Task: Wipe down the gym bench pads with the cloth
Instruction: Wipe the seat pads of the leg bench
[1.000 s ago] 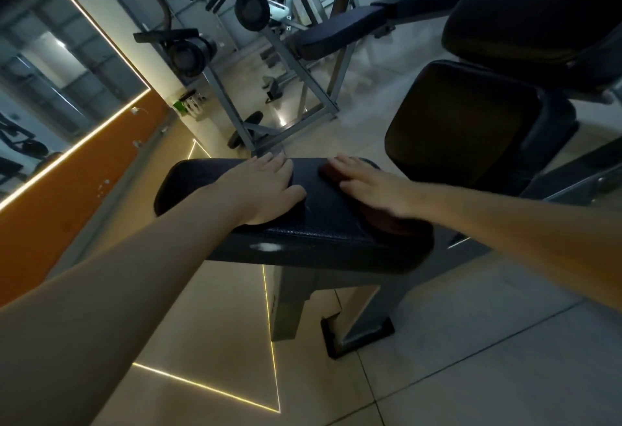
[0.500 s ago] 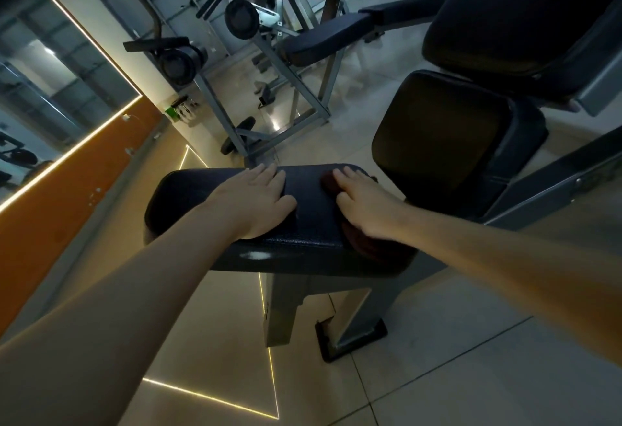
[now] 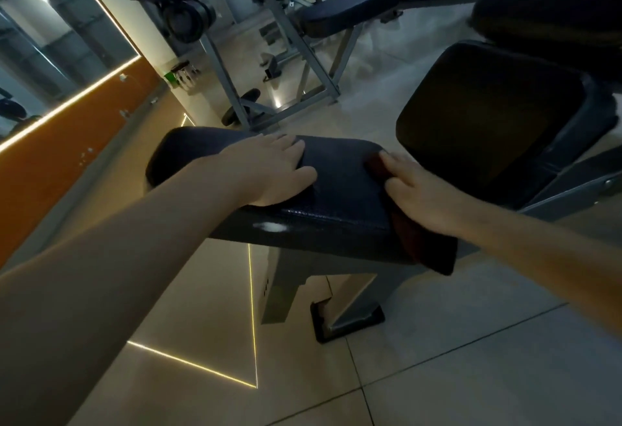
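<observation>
Compared with one second earlier, the right hand [image 3: 424, 201] and the cloth [image 3: 424, 254] beneath it have slid rightward along the bench pad [image 3: 343, 186], while the left hand [image 3: 269, 173] has kept its place.

Right fingers [image 3: 394, 162]: straight, close together, laid flat on the dark red cloth and pressing it to the pad top; nothing is pinched. Left fingers [image 3: 290, 147]: straight, slightly spread, flat on bare vinyl near mid-pad, thumb along the near side.

Cloth: lies at the pad's right end, one fold showing ahead of the fingertips, the rest draped over the near right corner and hanging free.

Governing relation: the pad's long axis runs left to right. The right hand alone is on the cloth; the stretch between the two hands lies directly to its left, so a return stroke would probably travel leftward along that axis.

Edges and room: little pad is left to the right of the cloth. Leftward travel is open as far as the left hand, which blocks the rest unless lifted. A white scuff [image 3: 271, 226] marks the near face. The upright seat pad [image 3: 488, 116] stands to the far right, apart from this one.
</observation>
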Demonstrator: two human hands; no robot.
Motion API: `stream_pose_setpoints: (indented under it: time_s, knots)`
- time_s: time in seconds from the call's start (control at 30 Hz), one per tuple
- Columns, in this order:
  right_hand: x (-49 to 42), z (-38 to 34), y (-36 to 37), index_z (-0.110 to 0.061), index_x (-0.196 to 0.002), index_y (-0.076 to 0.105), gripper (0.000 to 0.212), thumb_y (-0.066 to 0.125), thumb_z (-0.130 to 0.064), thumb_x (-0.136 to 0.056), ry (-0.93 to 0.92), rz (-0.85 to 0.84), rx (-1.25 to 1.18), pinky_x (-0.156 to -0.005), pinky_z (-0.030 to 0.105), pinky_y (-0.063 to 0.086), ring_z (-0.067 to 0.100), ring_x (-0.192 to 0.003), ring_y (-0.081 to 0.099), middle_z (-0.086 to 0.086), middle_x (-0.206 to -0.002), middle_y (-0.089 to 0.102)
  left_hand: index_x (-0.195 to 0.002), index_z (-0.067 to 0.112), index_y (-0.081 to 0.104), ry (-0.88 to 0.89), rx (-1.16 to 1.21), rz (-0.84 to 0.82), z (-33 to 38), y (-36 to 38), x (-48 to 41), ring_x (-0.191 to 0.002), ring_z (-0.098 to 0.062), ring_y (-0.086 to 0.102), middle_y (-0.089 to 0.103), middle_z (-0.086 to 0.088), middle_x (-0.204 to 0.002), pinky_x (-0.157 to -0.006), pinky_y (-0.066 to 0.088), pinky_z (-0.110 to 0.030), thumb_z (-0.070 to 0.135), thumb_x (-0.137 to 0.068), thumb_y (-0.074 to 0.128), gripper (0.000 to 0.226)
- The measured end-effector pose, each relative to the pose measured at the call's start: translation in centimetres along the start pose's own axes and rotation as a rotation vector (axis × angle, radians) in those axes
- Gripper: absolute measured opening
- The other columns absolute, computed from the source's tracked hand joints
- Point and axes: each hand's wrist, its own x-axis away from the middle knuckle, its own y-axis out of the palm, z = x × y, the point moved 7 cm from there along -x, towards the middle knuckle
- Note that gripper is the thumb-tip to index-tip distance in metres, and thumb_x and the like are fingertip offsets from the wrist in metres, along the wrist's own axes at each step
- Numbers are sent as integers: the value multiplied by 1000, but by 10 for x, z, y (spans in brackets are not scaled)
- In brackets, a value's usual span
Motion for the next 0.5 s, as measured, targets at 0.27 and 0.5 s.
stream_pose_setpoints:
  time_s: [0.27, 0.5]
  knots:
    - [-41, -82, 20, -14, -153, 28, 50, 35, -17, -104, -154, 28, -24, -116, 24, 13, 16, -145, 22, 0, -157, 30, -156, 30, -2, -53, -103, -100, -38, -4, -1, -152, -17, 0, -4, 4, -165, -122, 7, -40, 66, -96, 13, 72]
    - [5, -13, 4, -22, -158, 7, 57, 32, -23, -106, 72, 18, -18, -120, 25, 0, 8, -151, -3, -5, -165, 2, -157, 24, -4, -11, -60, -83, -34, -4, 8, -151, -19, -7, -8, 0, -165, -123, -1, -43, 65, -97, 8, 74]
